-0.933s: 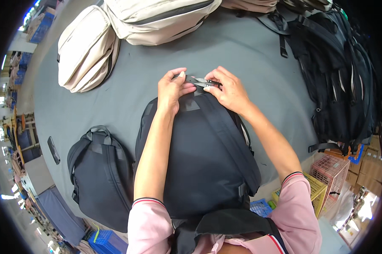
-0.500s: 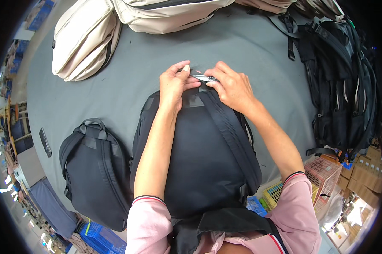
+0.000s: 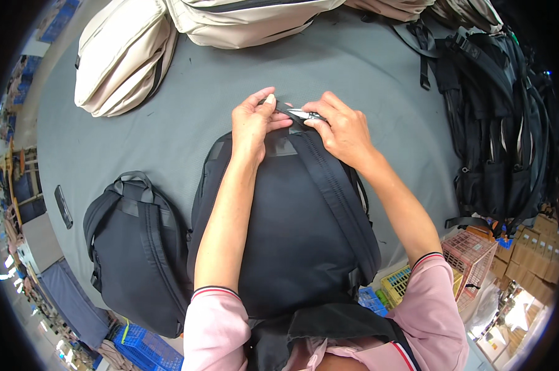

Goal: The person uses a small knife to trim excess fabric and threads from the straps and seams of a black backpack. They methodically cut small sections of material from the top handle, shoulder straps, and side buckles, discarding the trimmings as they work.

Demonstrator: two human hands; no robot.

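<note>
Small silver-bladed snips have shifted slightly since the earlier frame, their tips now a little farther from the left hand. Nearest is the large black fabric backpack, strap side up on the grey-topped counter. At its top, the left grip pinches a narrow dark fabric strip; the right hand has its grip clamped on the snips. Trimming seems in hand; the next move calls for a steady strip. Farther off sits a cream fabric bag.
</note>
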